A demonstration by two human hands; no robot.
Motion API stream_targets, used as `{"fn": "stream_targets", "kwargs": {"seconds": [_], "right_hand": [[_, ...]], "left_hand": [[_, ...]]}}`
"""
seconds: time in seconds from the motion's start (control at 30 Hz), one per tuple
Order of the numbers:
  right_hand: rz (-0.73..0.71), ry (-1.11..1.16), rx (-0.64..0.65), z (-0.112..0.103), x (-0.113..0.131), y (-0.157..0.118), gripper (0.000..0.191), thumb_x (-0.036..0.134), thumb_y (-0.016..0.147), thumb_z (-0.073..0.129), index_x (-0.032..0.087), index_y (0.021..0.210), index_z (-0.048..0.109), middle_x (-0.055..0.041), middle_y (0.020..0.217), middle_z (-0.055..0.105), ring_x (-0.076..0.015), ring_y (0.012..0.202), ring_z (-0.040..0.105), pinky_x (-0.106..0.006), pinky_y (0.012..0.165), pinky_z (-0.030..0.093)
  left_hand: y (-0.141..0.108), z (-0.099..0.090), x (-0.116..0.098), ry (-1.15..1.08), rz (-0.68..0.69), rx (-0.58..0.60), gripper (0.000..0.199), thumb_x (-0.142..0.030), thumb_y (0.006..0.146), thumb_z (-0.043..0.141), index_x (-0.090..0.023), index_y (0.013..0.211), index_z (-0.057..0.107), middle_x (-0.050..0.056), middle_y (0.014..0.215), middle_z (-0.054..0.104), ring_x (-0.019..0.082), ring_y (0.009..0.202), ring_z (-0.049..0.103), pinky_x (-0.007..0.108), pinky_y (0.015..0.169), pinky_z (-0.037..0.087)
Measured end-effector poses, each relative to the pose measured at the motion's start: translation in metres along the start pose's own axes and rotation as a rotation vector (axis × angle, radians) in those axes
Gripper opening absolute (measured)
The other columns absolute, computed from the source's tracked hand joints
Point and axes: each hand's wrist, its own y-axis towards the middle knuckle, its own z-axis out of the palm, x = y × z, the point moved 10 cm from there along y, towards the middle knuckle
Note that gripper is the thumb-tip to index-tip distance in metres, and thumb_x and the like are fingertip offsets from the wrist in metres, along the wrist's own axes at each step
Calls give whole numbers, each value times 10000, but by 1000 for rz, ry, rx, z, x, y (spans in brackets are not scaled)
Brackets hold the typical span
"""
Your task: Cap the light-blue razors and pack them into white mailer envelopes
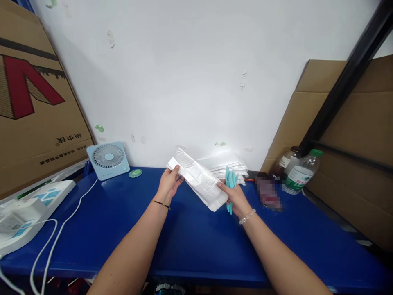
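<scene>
A white, padded-looking plastic mailer is held up at a slant above the blue table. My left hand is closed on its upper left end, thumb on top. At its lower right end, my right hand pinches the mailer between thumb and fingers. The same hand also holds several slim light-blue plastic pieces, which stick out above and below the fingers; their kind is not clear. Behind the right hand lies a stack of similar white mailers against the wall.
A light-blue fan and a green round disc are at the back left. A white power strip with cables lies left. To the right are a blurred phone-like object, a green-capped bottle and a brown bottle.
</scene>
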Motion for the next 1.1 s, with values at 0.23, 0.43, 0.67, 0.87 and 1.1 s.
{"fn": "stream_targets", "kwargs": {"seconds": [0.23, 0.43, 0.67, 0.87, 1.1], "right_hand": [[125, -109, 37, -8, -5, 4, 284, 343, 614, 746, 180, 743, 552, 62, 489, 420, -61, 376, 316, -209, 344, 161], [222, -110, 187, 7, -16, -3, 276, 334, 612, 759, 175, 739, 573, 65, 469, 421, -60, 369, 317, -211, 358, 163], [-246, 255, -137, -32, 62, -5, 211, 370, 745, 679, 180, 758, 587, 102, 434, 307, -51, 370, 263, -203, 375, 223], [-566, 487, -99, -6, 146, -41, 249, 390, 834, 563, 207, 667, 533, 48, 498, 500, -145, 639, 587, -312, 726, 468], [-483, 3, -76, 64, 138, -44, 320, 511, 817, 565, 206, 753, 638, -54, 832, 684, -228, 925, 608, -354, 839, 457]], "left_hand": [[-40, 40, -62, 1189, 769, 209, 1175, -507, 417, 845, -242, 1412, 280, 148, 1506, 206, 399, 1389, 94, 554, 1104, 151], [-104, 106, 17, 1702, 908, 862, 1217, -401, 468, 826, -280, 1461, 133, 110, 1498, 259, 352, 1401, 96, 559, 1103, -20], [-91, 106, 5, 1637, 789, 657, 592, -227, 620, 663, -216, 1190, 506, 75, 1033, 628, 256, 1020, 568, 472, 1083, 202], [-89, 103, -21, 1315, 696, 521, 590, -171, 562, 658, -214, 1133, 516, 56, 1055, 618, 249, 959, 579, 343, 837, 430], [-86, 91, -39, 908, 571, 443, 518, -240, 609, 675, -236, 1092, 486, 3, 921, 610, 178, 769, 578, 264, 658, 429]]}}
